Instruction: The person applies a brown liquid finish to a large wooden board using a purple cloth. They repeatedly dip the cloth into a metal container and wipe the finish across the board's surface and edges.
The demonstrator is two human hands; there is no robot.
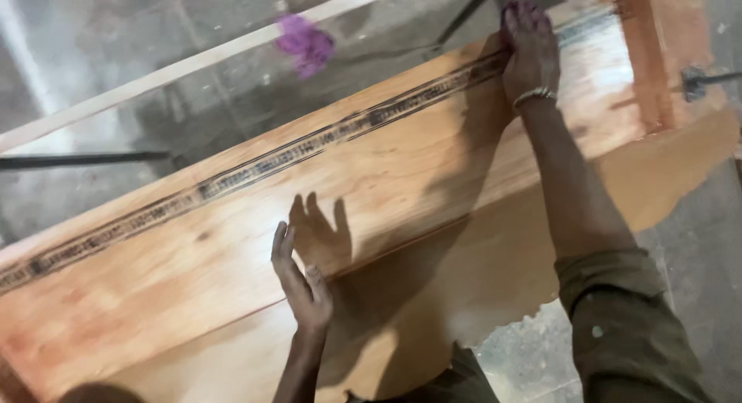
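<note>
Orange-brown wood fills the head view, where a long glossy panel runs slantwise from the lower left corner to the upper right, with a dark patterned inlay strip following just inside its far edge. A person's right hand lies at that far edge near the panel's upper right end, fingers closed together over a purple cloth that is pressed against the wood where the strip ends; a metal bangle rings the wrist, and an olive sleeve covers the upper arm. The cloth shows only above and between the fingertips, so most of it is hidden under the hand. The left hand stands on edge at the step along the panel's near side, fingers straight and held close together, holding nothing, its shadow thrown across the surface just beyond it. Between the two hands the broad face of the panel lies bare. Beyond the far edge, grey concrete floor is open, crossed by a pale wooden strip and a dark rod, with a second purple rag lying well apart from the hands. At the upper right corner, a reddish upright frame piece bounds the panel.
</note>
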